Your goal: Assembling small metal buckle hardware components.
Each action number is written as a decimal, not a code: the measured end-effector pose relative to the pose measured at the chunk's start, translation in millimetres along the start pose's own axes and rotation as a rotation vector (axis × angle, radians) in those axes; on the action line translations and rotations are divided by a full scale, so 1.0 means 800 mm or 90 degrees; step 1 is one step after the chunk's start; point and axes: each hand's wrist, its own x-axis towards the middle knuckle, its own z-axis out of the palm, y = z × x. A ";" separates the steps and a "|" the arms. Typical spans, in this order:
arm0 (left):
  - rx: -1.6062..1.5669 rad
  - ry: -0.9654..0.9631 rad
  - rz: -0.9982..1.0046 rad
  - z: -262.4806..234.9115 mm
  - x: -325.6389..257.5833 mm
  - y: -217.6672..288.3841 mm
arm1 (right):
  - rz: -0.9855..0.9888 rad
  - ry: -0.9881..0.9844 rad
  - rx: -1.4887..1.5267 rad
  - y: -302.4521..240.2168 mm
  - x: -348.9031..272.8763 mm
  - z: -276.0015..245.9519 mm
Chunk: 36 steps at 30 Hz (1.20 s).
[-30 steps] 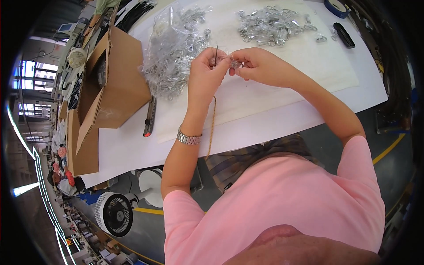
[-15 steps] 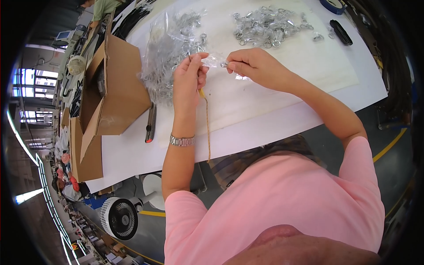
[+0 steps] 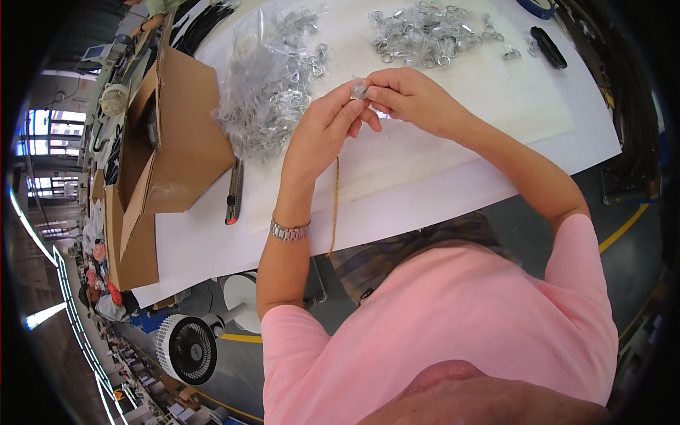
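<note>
Cardboard box (image 3: 188, 134), brown: right of it, I remotely watch left hand (image 3: 319, 133) and right hand (image 3: 414, 103) pinch a small silvery plastic-wrapped piece (image 3: 358, 88).

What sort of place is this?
Probably a workshop or small-parts assembly floor: metal clasps in clear plastic are heaped on a white-topped table, an open cardboard box stands at its left, and yellow lines mark the floor.
</note>
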 end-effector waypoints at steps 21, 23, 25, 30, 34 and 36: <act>-0.045 0.307 -0.026 -0.012 0.005 -0.004 | 0.044 -0.054 0.866 0.016 0.024 -0.056; -0.110 0.333 -0.017 -0.022 0.002 -0.009 | 0.169 0.120 0.811 -0.010 0.027 -0.056; -0.170 0.349 -0.006 -0.029 0.002 -0.013 | 0.142 0.080 0.498 -0.016 0.041 -0.050; -0.214 0.356 0.012 -0.039 0.004 -0.025 | -0.384 0.203 -0.660 0.029 0.130 -0.016; -0.210 0.337 -0.001 -0.031 0.011 -0.032 | -0.220 -0.021 -0.810 0.063 0.200 -0.010; -0.184 0.341 -0.030 -0.030 0.007 -0.034 | -0.259 -0.069 -0.919 0.056 0.199 -0.009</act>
